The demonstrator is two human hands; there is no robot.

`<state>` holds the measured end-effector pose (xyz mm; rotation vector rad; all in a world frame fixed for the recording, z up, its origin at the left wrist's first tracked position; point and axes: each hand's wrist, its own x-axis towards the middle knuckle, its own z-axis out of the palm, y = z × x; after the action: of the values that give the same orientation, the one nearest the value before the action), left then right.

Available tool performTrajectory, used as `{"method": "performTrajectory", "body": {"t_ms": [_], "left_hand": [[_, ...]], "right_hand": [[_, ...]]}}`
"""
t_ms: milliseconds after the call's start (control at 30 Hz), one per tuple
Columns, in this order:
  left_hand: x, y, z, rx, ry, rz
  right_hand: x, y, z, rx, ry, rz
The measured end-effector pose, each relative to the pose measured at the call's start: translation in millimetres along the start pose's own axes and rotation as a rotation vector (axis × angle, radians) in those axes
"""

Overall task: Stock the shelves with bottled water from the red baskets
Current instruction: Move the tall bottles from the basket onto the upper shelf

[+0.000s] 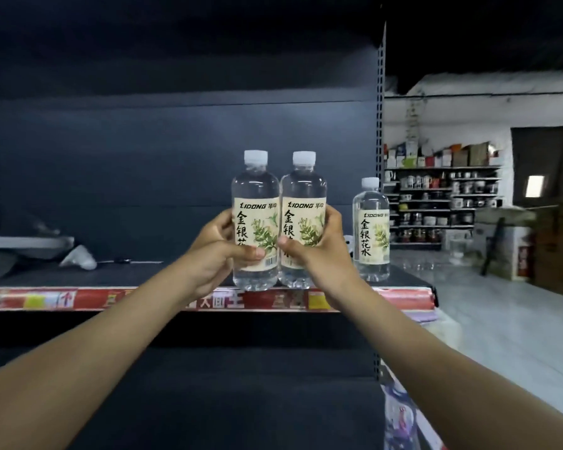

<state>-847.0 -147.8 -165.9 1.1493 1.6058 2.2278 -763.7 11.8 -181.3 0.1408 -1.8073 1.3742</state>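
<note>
The left hand (pixel 221 251) was curled round one water bottle, the left bottle (pixel 255 190). Its thumb lay across the front of the label and its fingers went round the side. The right hand (pixel 316 251) gripped the right bottle (pixel 303 190) the same way, thumb in front, fingers round the far side. Both arms reached in from the 7 and 5 o'clock corners.

The two bottles stood up straight, side by side and touching. Each had a white cap and a cream label with green leaves. Their bottoms were right at the front edge of the dark shelf (pixel 143 274). I could not tell if they sat on it or were just above it.

At 3 o'clock from them, close by but apart, a third bottle (pixel 371 222) stood alone on the shelf near its end. A red strip (pixel 78 298) ran along the shelf's front edge.

Far off at 9 o'clock, some grey and white things (pixel 30 241) lay on the shelf, too blurry to name. A grey post (pixel 380 125) with holes rose at the shelf's right end. Past it, at 3 o'clock, far shelves (pixel 442 203) held cups and boxes, and a pale floor (pixel 501 319) spread out at 4 o'clock. A lower shelf (pixel 208 401) sat in the dark at 6 o'clock.
</note>
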Motion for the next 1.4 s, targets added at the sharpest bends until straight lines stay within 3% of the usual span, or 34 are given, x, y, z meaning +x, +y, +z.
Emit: {"method": "performTrajectory", "body": {"t_ms": [267,400,500,633,767,1033,1167,1400], "left_hand": [[71.5,-58.3,-3.9,-0.063,0.056,-0.092],[75.6,-68.3,-16.7,-0.026,-0.086,-0.15],[74.8,-63.5,-21.3,0.113,-0.147,-0.185],[66.5,-68.1,-18.2,0.584,-0.074,-0.092],[68.9,-75.4,-10.3,0.614,-0.001,-0.102],[74.8,-83.1,9.7,0.675,0.021,-0.119],[64.1,-81.0,18.1,0.706,0.005,-0.138],[-12.5,-55.3,12.8,1.412,0.134,-0.037]], "right_hand": [[53.2,57.2,-2.6,-0.059,-0.011,0.104],[53.4,69.0,-11.2,-0.17,-0.065,0.088],[54.5,69.1,-15.2,-0.289,-0.076,0.101],[41.2,67.1,-19.1,-0.566,-0.015,0.046],[34.4,73.8,-19.5,-0.674,0.045,0.009],[39.1,76.0,-27.4,-0.662,0.037,0.165],[31.5,76.0,-26.5,-0.637,0.094,0.14],[-29.4,51.2,-1.6,-0.829,-0.018,-0.052]]}}
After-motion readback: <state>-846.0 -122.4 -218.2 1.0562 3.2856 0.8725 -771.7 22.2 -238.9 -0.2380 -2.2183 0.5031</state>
